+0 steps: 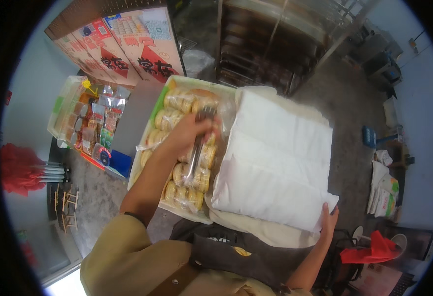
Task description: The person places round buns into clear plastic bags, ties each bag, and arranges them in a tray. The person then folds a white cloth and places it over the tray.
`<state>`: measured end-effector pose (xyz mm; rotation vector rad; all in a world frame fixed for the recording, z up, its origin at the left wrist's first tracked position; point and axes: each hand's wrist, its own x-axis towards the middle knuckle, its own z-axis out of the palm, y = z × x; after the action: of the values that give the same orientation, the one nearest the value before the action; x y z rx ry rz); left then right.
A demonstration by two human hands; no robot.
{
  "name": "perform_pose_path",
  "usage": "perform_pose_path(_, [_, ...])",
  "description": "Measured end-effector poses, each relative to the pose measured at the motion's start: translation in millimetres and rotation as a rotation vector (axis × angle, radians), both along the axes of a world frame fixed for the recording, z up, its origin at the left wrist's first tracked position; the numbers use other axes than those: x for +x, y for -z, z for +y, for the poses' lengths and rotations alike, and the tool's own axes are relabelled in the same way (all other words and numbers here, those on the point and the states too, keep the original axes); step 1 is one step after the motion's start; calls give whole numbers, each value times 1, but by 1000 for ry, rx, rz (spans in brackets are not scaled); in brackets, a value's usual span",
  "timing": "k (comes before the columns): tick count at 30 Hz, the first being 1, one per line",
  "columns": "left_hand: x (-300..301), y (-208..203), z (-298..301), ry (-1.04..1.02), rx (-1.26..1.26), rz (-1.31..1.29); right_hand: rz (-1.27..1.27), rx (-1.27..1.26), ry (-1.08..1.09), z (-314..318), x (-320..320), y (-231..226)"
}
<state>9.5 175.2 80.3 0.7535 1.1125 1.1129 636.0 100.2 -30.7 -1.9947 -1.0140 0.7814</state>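
Observation:
My left hand (189,132) is closed around metal tongs (195,157), over a pale tray (183,213). Round, flat yellowish buns (181,196) in clear plastic bags lie in rows inside that tray. One end of the tongs lies over the bags near the front; whether it grips anything I cannot make out. To the right, a thick folded white cloth (280,153) covers a cream cloth (260,227). My right hand (329,222) pinches the near right corner of the white cloth, with the thumb on top.
An open box (62,111) of jars and packets stands left of the tray. Printed boards (150,49) rise behind it. A metal rack (256,47) stands at the far side. Several folding stools (66,212) sit on the left floor; a red cloth (371,249) hangs at the right.

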Motion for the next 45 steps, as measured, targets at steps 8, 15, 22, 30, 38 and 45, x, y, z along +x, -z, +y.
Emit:
perform_pose_path(8, [107, 40, -171, -13, -274, 315, 611, 134, -220, -46, 18, -44])
perform_pose_path(15, [123, 85, -195, 128, -192, 315, 882, 23, -453, -138, 51, -37])
perform_pose_path(22, [110, 89, -236, -128, -620, -247, 1103, -220, 70, -163, 71, 6])
perform_pose_path(30, [123, 79, -257, 78, -752, 193, 597, -606, -194, -156, 24, -36])
perform_pose_path(38, [122, 20, -207, 200, -483, 202, -171, -320, -631, -110, 33, -96])
perform_pose_path(45, [94, -167, -30, 233, 419, 375, -70, 400, -377, 77, 25, -289])
